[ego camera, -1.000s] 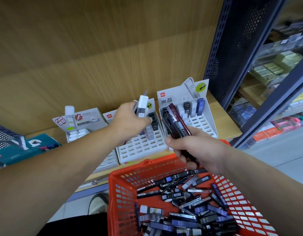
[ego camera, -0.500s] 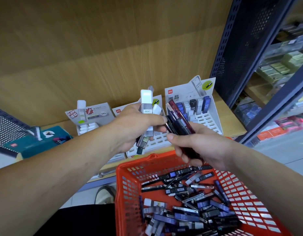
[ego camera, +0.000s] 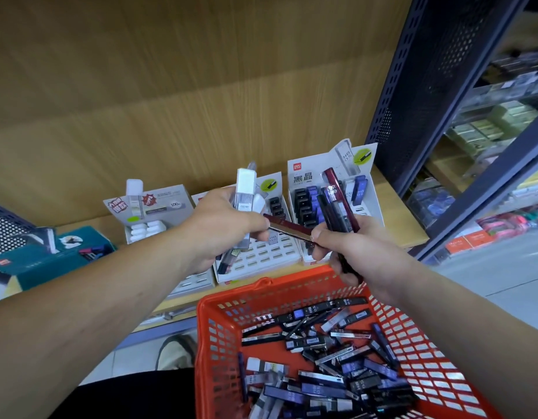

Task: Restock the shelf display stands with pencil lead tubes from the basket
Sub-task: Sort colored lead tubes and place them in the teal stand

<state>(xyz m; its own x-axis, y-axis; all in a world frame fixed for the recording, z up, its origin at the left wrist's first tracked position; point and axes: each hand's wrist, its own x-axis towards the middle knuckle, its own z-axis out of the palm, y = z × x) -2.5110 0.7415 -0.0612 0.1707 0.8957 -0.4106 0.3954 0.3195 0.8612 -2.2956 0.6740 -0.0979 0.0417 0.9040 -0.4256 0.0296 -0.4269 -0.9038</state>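
Observation:
My left hand point(ego camera: 222, 228) grips a few white-capped lead tubes point(ego camera: 246, 195) upright, and its fingertips pinch one end of a dark red tube point(ego camera: 287, 229) lying across between both hands. My right hand point(ego camera: 349, 246) holds a bundle of dark red and black tubes point(ego camera: 337, 204) and touches the other end of that red tube. Both hands hover above the orange basket point(ego camera: 231, 303), which holds several black, blue and white tubes point(ego camera: 322, 358). Behind them three white display stands sit on the wooden shelf: left point(ego camera: 146, 213), middle point(ego camera: 270, 258), right point(ego camera: 304, 176).
A teal box point(ego camera: 44, 255) lies at the shelf's left end. A dark perforated metal upright point(ego camera: 428, 86) borders the shelf on the right, with more stocked shelves beyond it. A shoe point(ego camera: 177, 352) shows on the floor below the basket's left edge.
My left hand has come back from the middle stand toward my right hand. A dark red tube now lies across between the two hands. The view has shifted slightly.

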